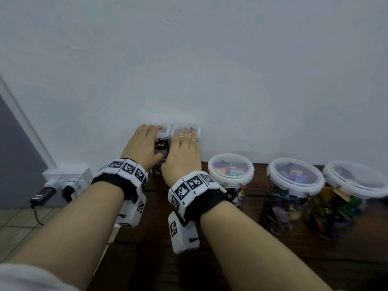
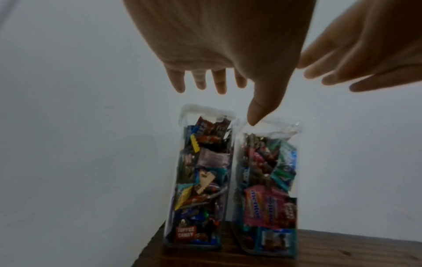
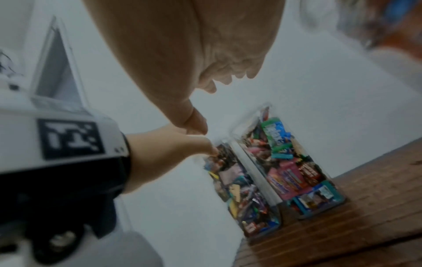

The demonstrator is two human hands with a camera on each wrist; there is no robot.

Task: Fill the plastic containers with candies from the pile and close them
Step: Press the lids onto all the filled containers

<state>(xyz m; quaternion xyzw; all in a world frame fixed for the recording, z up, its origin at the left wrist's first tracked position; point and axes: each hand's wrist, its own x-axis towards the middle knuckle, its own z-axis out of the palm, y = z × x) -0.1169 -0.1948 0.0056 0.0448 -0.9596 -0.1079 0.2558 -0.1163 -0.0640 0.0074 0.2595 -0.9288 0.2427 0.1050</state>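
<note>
Two tall clear rectangular containers packed with wrapped candies stand side by side against the wall at the table's back left corner. Both wear lids: the left container [image 1: 165, 134] [image 2: 200, 180] [image 3: 242, 195] and the right container [image 1: 196, 131] [image 2: 267, 180] [image 3: 290, 162]. My left hand [image 1: 144, 143] [image 2: 228, 54] is spread over the left lid with straight fingers, its thumb tip touching the near edge of the right lid. My right hand [image 1: 184, 151] [image 3: 182, 54] lies flat over the right lid, fingers straight. Neither hand holds anything.
Three round candy jars with white clip lids stand in a row to the right: [image 1: 231, 170], [image 1: 295, 177], [image 1: 354, 179]. The dark wooden table [image 1: 273, 253] ends just left of the tall containers. A wall socket with plugs [image 1: 67, 179] sits lower left.
</note>
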